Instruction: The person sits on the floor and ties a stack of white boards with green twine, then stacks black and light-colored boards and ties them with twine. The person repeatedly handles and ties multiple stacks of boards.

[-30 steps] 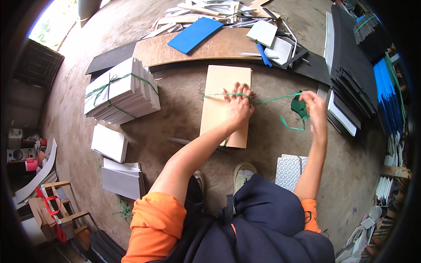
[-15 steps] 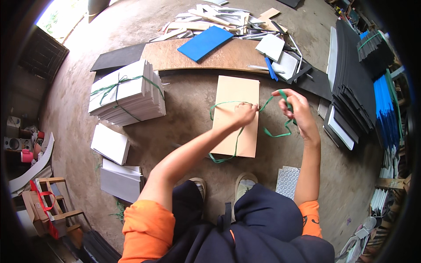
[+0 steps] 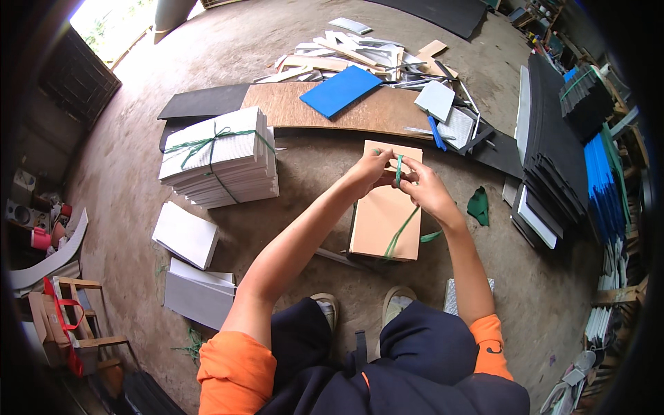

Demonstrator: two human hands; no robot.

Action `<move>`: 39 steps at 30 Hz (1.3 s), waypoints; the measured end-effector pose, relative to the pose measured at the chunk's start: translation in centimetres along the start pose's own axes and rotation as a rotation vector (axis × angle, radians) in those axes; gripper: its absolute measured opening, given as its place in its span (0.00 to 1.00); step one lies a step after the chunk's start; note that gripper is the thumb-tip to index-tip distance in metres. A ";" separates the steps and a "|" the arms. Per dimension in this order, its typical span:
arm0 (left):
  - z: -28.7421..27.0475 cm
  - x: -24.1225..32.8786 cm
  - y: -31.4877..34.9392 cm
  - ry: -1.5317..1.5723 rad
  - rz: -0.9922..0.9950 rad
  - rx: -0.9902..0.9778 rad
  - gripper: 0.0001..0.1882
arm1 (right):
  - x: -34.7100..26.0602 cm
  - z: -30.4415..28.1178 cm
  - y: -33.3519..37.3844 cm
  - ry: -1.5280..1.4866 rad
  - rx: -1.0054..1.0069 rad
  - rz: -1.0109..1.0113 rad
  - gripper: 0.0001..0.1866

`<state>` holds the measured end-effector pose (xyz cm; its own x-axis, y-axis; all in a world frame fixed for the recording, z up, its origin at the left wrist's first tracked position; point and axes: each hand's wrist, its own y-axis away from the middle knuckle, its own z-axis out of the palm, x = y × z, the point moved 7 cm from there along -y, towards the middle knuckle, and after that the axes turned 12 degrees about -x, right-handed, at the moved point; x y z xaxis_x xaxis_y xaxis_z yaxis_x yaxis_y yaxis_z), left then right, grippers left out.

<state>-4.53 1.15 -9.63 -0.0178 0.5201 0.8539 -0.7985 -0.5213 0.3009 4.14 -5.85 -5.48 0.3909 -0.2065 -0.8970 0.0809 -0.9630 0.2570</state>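
A stack of tan rectangular boards (image 3: 384,228) lies on the floor in front of my feet. Green twine (image 3: 401,235) runs over its near part and up to my hands. Above the far part of the stack, my left hand (image 3: 370,171) is closed in a pinch, with a bit of green at its fingertips. Close against it, my right hand (image 3: 427,188) has bent fingers closed on the twine, which passes upright between the two hands. The fingers partly hide the crossing of the strands. A dark green scrap (image 3: 478,206) lies on the floor to the right.
To the left stand a white board stack (image 3: 218,155) tied with green twine and smaller white piles (image 3: 185,234). Beyond lie a brown plank (image 3: 290,104), a blue board (image 3: 340,91) and a heap of offcuts (image 3: 346,52). Black sheets (image 3: 553,131) lean at the right.
My hands have come together over the far part of the stack; the right moved left toward the left hand. The loose twine between them is now drawn in. The view has shifted slightly.
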 end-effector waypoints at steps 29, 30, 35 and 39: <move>1.6 2.4 3.2 -0.949 0.250 0.325 0.13 | 12.9 -24.5 5.4 0.564 0.218 0.359 0.18; 1.1 2.1 2.9 -0.912 0.204 0.344 0.14 | 12.9 -23.0 5.1 0.710 0.267 0.344 0.17; 0.5 -0.2 2.1 -0.913 0.092 0.377 0.14 | 8.5 -12.6 3.6 1.028 0.499 -0.009 0.16; -0.3 -1.2 1.9 -0.940 0.074 0.383 0.14 | 7.8 -1.3 2.8 0.711 -0.044 -0.453 0.19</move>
<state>-6.21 -0.23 -10.25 0.5525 -0.1791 0.8141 -0.5654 -0.7981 0.2081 8.58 -9.90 -11.31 0.7952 0.3701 -0.4803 0.3989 -0.9159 -0.0454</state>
